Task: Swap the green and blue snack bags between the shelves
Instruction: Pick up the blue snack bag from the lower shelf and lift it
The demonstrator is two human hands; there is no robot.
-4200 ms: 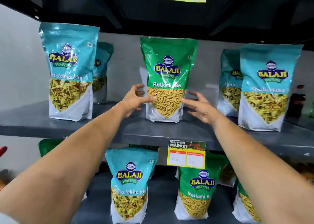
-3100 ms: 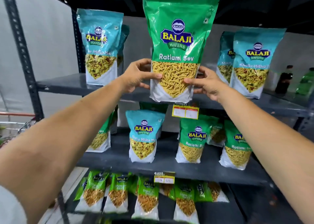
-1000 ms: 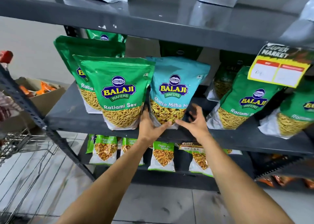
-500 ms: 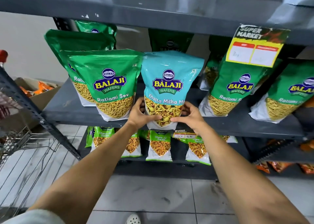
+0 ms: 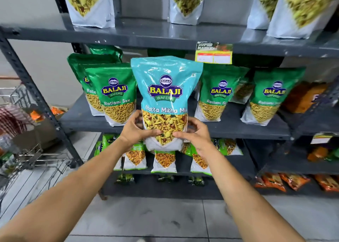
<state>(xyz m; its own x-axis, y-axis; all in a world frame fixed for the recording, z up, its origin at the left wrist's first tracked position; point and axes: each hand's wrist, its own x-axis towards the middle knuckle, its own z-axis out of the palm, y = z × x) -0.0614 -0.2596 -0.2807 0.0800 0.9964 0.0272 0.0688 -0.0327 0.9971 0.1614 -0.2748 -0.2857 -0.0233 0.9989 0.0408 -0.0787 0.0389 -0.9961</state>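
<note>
A blue snack bag marked Khatta Mitha Mix is held upright in front of the middle shelf, clear of its surface. My left hand grips its lower left side and my right hand grips its lower right side. A green Ratlami Sev bag stands on the middle shelf just left of it, with another green bag behind. Two more green bags stand to the right. Only the bottoms of the bags on the upper shelf show.
A yellow price tag hangs from the upper shelf's edge. Small green packets fill the lower shelf and orange packets lie at the bottom right. A wire shopping cart stands at the left beside the rack's dark upright post.
Both hands have closed on the blue bag and lifted it off the middle shelf toward me. Before that, the green bag came down from the upper shelf to the middle one.
</note>
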